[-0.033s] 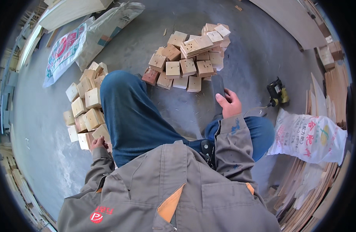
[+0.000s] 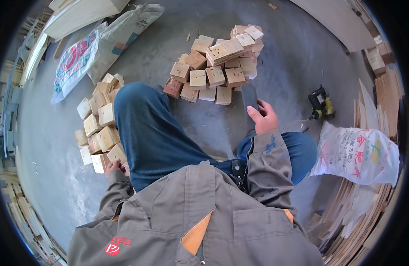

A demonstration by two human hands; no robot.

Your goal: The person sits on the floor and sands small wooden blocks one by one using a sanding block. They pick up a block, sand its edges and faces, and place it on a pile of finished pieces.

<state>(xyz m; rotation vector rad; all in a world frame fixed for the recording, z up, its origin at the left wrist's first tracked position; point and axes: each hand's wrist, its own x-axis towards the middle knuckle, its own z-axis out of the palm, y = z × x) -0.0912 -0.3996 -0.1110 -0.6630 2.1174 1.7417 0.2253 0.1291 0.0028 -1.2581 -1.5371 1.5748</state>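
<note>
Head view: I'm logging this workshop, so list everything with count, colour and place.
concrete floor: one, grey, throughout
front wooden blocks: many, pale, one reddish, upper centre
left wooden blocks: over a dozen, pale, left
handheld bar: one, dark grey, right of centre
power tool: one, black and yellow-green, right
right woven sack: one, white, right
left woven sacks: count unclear, white, upper left
large boards: at least two, pale, upper left and right
wood strips: uncountable, pale and brown, both side edges
trousers: one pair, blue, centre
jacket: one, grey, bottom
left hand: one, bare, by left blocks
right hand: one, bare, gripping bar
</note>
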